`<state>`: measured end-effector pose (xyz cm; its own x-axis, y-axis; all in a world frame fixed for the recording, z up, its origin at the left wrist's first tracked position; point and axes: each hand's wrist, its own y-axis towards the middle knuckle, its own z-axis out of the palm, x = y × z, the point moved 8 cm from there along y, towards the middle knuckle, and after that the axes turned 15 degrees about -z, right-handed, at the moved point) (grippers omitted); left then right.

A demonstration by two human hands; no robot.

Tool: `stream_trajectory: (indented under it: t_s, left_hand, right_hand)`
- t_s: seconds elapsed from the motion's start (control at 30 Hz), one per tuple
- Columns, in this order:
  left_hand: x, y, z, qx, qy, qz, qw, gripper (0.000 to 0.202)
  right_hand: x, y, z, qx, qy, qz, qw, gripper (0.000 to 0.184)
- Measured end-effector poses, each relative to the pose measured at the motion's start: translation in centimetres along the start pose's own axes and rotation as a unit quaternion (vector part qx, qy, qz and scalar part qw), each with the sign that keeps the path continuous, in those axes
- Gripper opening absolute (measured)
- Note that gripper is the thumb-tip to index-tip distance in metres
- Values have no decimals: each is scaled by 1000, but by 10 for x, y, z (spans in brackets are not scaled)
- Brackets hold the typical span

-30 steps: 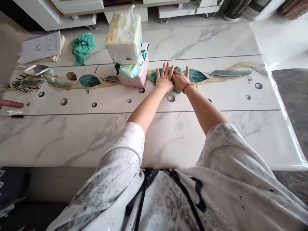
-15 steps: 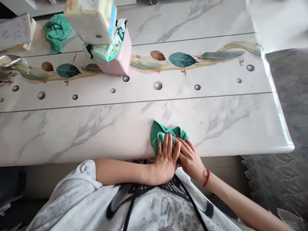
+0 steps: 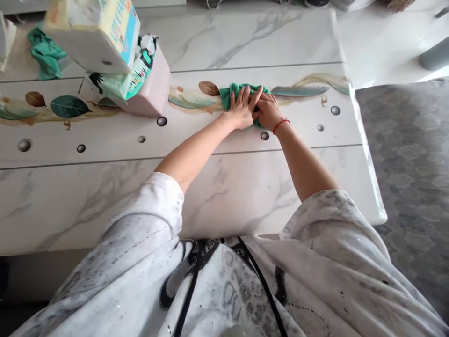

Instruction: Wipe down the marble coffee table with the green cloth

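Note:
Both arms reach out over a white marble-patterned table (image 3: 245, 187) with a painted leaf band. My left hand (image 3: 242, 108) lies flat, fingers stretched, on a green cloth (image 3: 228, 92) on the leaf band. My right hand (image 3: 268, 111), with a red string at the wrist, rests beside it on the same cloth, its fingers partly under the left hand's. Most of the cloth is hidden under the two hands.
A pink box (image 3: 150, 93) carrying tissue packs (image 3: 94, 32) stands at the left on the band. A second green cloth (image 3: 44, 54) lies crumpled at the far left. The table's right edge (image 3: 365, 145) borders a grey patterned carpet (image 3: 410, 178).
Half a second ago both hands and the cloth were at the table's near edge; they have now slid away from me to the leaf band, as they were one second ago.

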<state>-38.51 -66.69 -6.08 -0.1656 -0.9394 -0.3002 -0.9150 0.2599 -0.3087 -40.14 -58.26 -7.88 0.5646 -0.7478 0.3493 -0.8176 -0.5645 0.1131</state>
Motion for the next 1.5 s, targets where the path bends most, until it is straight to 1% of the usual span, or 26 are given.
stream_trajectory:
  t_s: [0.03, 0.1, 0.2, 0.3, 0.37, 0.4, 0.47, 0.53, 0.6, 0.67, 0.73, 0.77, 0.83, 0.87, 0.9, 0.97, 1.03, 1.07, 1.1, 1.17, 1.23, 1.27, 1.3, 1.37, 1.43, 1.5]
  left_hand:
    - [-4, -18, 7, -9, -3, 10, 1000, 87]
    - [-13, -75, 32, -21, 10, 15, 1000, 81]
    - [-28, -188, 93, -19, 54, -17, 998, 81]
    - [-58, -294, 156, 10, 62, 76, 995, 88]
    - [-72, -337, 180, 32, 8, 121, 992, 87]
    - [-76, -345, 185, 43, -17, 124, 991, 87]
    - [-81, -333, 184, 60, -35, 96, 993, 89]
    - [-88, -290, 170, 61, -16, 66, 996, 95]
    - [-98, -221, 142, 35, 8, 45, 998, 101]
    - [-108, -137, 104, -17, 13, 26, 999, 102]
    - [-119, -56, 68, -42, 12, 30, 999, 98]
    - [-121, -21, 54, -35, 17, 25, 999, 97]
    - [-125, 26, 34, -11, 4, 20, 1000, 95]
    - [-125, 35, 30, -1, -3, 17, 1000, 95]
    - [-125, 34, 29, 5, -11, 17, 1000, 95]
    - [-127, 2, 42, 9, -17, 27, 999, 98]
    - [-131, -64, 72, 14, -7, 45, 999, 104]
    - [-133, -104, 90, 3, -4, 55, 998, 106]
    - [-135, -146, 114, 22, 21, 55, 998, 112]
    - [-148, -229, 159, 55, 51, 119, 990, 119]
    - [-162, -290, 191, 97, 54, 199, 974, 117]
    - [-167, -306, 200, 114, 50, 219, 968, 114]
    - [-171, -309, 203, 124, 43, 222, 966, 111]
    - [-176, -284, 195, 122, 28, 204, 971, 106]
    - [-186, -226, 174, 96, 16, 191, 977, 105]
    - [-200, -150, 145, 54, 6, 180, 982, 105]
  right_hand:
    - [10, -15, 3, -5, 1, -1, 1000, 59]
    - [43, -64, 12, -7, 12, -17, 1000, 61]
    - [114, -181, 30, -8, 46, -52, 998, 68]
    - [168, -307, 53, -22, 68, -6, 997, 65]
    - [183, -365, 69, -17, 86, 48, 995, 60]
    - [183, -379, 74, -9, 99, 60, 993, 58]
    - [171, -374, 74, -2, 119, 49, 992, 55]
    - [138, -332, 58, -14, 118, 3, 993, 51]
    - [85, -268, 32, -35, 101, -45, 993, 48]
    - [19, -196, 4, -49, 76, -72, 993, 50]
    - [-47, -130, -19, -54, 50, -69, 995, 52]
    - [-74, -103, -28, -53, 40, -60, 996, 52]
    - [-111, -68, -39, -53, 26, -34, 998, 50]
    - [-119, -62, -43, -60, 20, -13, 998, 49]
    - [-119, -64, -44, -66, 14, 7, 998, 49]
    - [-95, -93, -41, -66, 1, 34, 997, 50]
    - [-44, -151, -29, -43, -4, 29, 999, 54]
    - [-13, -189, -21, -27, -2, 19, 999, 56]
    - [18, -230, -12, -18, 1, 13, 1000, 59]
    - [72, -315, 3, -22, 3, 27, 999, 63]
    - [107, -383, 16, -45, -3, 67, 997, 67]
    - [115, -404, 19, -59, -4, 86, 994, 69]
    - [116, -416, 21, -71, -3, 101, 992, 71]
    - [97, -408, 19, -85, 6, 118, 989, 69]
    - [50, -367, 5, -90, 8, 112, 990, 62]
    - [-16, -307, -18, -82, -1, 86, 993, 58]
